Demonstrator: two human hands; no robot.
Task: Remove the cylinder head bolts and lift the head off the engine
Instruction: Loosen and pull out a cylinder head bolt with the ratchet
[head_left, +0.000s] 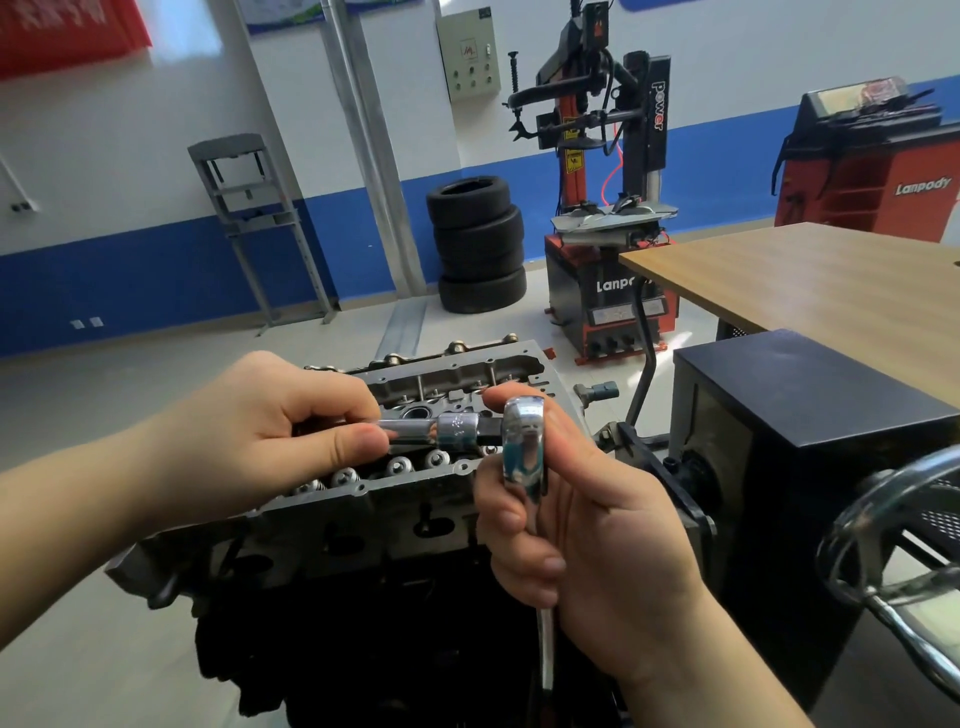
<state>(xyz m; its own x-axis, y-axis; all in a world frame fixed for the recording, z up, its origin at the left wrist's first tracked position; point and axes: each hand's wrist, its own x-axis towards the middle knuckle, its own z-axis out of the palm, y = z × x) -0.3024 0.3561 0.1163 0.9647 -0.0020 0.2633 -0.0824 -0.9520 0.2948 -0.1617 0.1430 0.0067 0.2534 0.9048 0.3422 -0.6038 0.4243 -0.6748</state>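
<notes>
The grey aluminium cylinder head (415, 493) sits on top of the dark engine block (337, 623), with valve springs showing along its near edge. Above it, my right hand (587, 545) grips a chrome ratchet (524, 452), its head up and its handle running down out of my fist. My left hand (270, 436) pinches a chrome socket or extension (441, 428) that lies level and meets the ratchet's drive. Both hands hover just over the head's right half.
A black engine stand box (805, 467) and a chrome hand wheel (893, 561) stand at the right. Behind them is a wooden table (831, 291). Farther back are stacked tyres (478, 244), a tyre changer (608, 208) and a red balancer (872, 171).
</notes>
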